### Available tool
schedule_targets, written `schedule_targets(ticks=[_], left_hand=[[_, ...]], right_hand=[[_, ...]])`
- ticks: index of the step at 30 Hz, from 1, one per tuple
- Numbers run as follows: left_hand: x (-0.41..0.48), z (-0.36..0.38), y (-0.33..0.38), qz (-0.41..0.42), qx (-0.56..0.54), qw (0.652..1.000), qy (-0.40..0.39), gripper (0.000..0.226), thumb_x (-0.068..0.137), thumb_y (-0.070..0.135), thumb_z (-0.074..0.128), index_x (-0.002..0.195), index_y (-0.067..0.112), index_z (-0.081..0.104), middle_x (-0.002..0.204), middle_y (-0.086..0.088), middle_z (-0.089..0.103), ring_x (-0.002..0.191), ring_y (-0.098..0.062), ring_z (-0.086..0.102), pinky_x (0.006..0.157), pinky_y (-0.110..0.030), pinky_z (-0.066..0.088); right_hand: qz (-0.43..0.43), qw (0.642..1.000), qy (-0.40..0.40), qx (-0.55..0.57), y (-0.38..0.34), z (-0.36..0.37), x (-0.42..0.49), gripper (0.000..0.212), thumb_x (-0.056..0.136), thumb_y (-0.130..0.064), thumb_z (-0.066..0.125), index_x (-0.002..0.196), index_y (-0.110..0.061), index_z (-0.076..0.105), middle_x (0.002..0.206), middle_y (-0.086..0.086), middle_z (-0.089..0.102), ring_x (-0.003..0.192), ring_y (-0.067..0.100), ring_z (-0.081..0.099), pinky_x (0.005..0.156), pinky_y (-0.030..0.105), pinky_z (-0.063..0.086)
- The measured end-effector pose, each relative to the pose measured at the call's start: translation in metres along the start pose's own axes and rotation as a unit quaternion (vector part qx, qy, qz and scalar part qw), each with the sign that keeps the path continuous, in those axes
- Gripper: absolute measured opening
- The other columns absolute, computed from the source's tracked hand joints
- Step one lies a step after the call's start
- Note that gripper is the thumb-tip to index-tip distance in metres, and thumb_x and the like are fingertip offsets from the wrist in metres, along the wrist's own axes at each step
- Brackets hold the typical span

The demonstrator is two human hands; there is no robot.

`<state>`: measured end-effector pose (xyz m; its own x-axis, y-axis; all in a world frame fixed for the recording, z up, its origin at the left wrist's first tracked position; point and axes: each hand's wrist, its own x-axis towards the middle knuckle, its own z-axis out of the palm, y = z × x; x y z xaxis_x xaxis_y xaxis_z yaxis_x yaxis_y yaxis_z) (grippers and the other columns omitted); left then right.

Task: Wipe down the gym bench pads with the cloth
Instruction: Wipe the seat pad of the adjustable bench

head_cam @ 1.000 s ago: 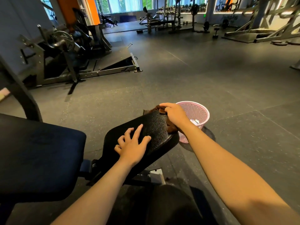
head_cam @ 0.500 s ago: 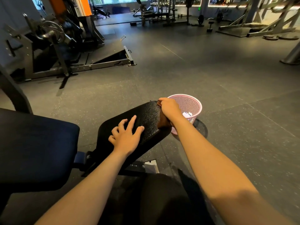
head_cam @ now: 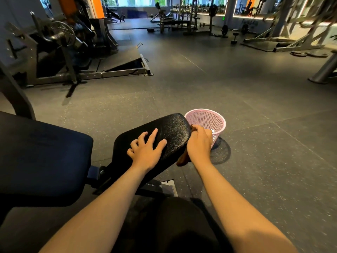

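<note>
Black pad: a textured black bench pad [head_cam: 171, 128] is seen at the middle of the view, tilted, its far end rounded
Left hand: the left hand [head_cam: 145, 152] is laid on top of the black pad; the fingers are spread wide and a little bent, the tips are pressed to the surface, and nothing is held
Right hand: the right hand [head_cam: 199, 145] is set against the right edge of the same pad, its fingers curled round the cloth
Cloth: a brown cloth [head_cam: 183, 159] is gripped between the right hand and the pad's side; a fold is seen hanging below the hand, and a small bit shows above the knuckles
Blue pad: a larger dark blue pad [head_cam: 42, 154] is found to the left, just beside the black one, joined to it by a dark frame [head_cam: 103, 178]
Floor: a dark speckled floor [head_cam: 200, 79] is spread all around
Basket: a pink mesh basket [head_cam: 206, 118] is stood on the floor just beyond the right hand, partly hidden by it; something white is glimpsed inside, too small to be told
Machine: a grey steel machine [head_cam: 60, 52] with a sloped plate is set well apart, at the far left
Background: more gym equipment [head_cam: 184, 19] is seen far off, too blurred to be told apart
Legs: dark-clad legs [head_cam: 173, 225] are seen at the lower edge, between the two forearms
</note>
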<state>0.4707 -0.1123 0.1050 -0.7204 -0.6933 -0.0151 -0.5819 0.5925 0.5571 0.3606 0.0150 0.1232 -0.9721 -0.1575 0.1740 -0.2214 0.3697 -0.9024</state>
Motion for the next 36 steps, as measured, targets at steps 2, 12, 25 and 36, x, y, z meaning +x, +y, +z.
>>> schedule_targets(ticks=[2,12,25,36], left_hand=[[0.000,-0.001,-0.003,0.012,-0.012,1.000,-0.008,0.062,0.094,0.072,0.035,0.152,0.054,0.023,0.164,0.007,0.014,0.147,-0.029,0.004,0.117,-0.051,0.003],[-0.028,-0.016,-0.032,0.090,-0.117,0.987,-0.056,0.054,0.103,0.043,0.048,0.154,0.039,0.032,0.167,0.005,0.015,0.153,-0.024,0.003,0.121,-0.048,0.007],[-0.094,-0.022,-0.133,-0.220,-0.355,0.904,-0.091,0.058,0.105,0.045,0.042,0.156,0.020,0.027,0.150,-0.008,0.046,0.127,-0.025,0.052,0.096,-0.035,0.049],[-0.092,-0.018,-0.134,-0.270,-0.467,0.839,-0.073,0.033,0.104,0.032,0.049,0.131,0.016,0.041,0.121,-0.016,0.059,0.087,-0.023,0.056,0.071,-0.035,0.049]], right_hand=[[0.028,0.999,-0.006,0.029,-0.016,0.002,0.018,0.039,0.100,-0.013,0.033,0.122,-0.015,0.064,0.127,0.008,0.046,0.113,0.025,0.048,0.099,0.033,0.037],[0.013,0.987,0.088,0.131,0.000,0.018,-0.071,0.018,0.095,-0.011,0.042,0.106,-0.025,0.048,0.119,-0.007,0.034,0.108,0.012,0.037,0.084,0.026,0.032],[-0.030,0.998,-0.055,-0.013,-0.007,0.067,-0.187,0.012,0.094,-0.009,0.054,0.100,-0.020,0.053,0.105,-0.006,0.041,0.085,0.009,0.047,0.064,0.013,0.032],[-0.120,0.991,0.007,-0.056,-0.022,0.043,-0.150,0.023,0.084,0.006,0.050,0.093,-0.013,0.058,0.103,0.001,0.045,0.095,0.021,0.044,0.076,0.023,0.028]])
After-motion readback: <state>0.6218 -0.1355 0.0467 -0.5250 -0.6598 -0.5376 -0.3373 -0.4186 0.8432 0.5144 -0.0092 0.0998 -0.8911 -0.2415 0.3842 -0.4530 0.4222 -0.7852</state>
